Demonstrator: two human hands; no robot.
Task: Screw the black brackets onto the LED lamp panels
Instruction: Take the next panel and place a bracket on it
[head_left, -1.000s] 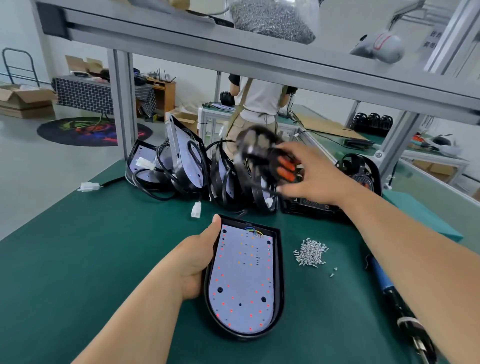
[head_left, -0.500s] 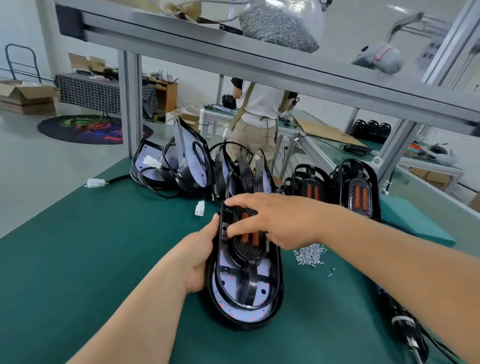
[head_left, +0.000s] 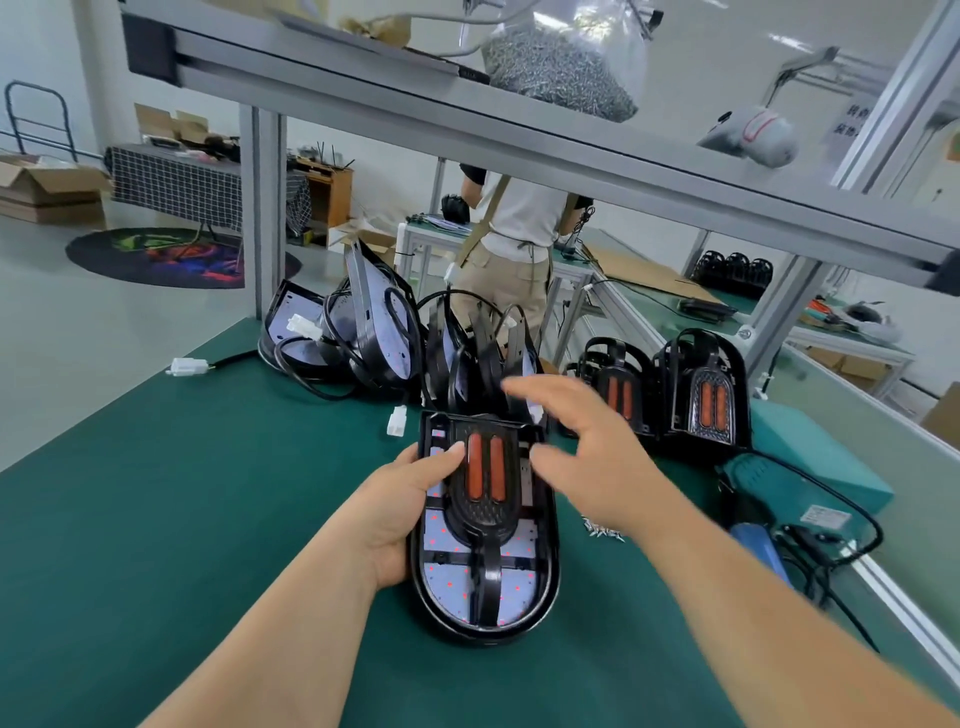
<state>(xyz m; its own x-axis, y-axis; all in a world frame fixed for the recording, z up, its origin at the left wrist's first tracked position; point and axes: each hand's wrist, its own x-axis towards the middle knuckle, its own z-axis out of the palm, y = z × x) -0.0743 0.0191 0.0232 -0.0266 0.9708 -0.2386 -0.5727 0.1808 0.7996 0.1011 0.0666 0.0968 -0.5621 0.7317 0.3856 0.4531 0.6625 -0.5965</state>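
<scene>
Green mat (head_left: 156, 519), oval LED panel (head_left: 449, 584), blk bracket (head_left: 485, 514)

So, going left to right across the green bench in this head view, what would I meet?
White plug → left hand, gripping the panel's edge → panel with its black bracket → right hand, fingers spread → teal box.

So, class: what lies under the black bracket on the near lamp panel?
The LED lamp panel: its pale board with red dots shows through gaps in the black bracket. The board beneath the bracket's orange-striped centre and spine is covered, so nothing there can be told.
</scene>
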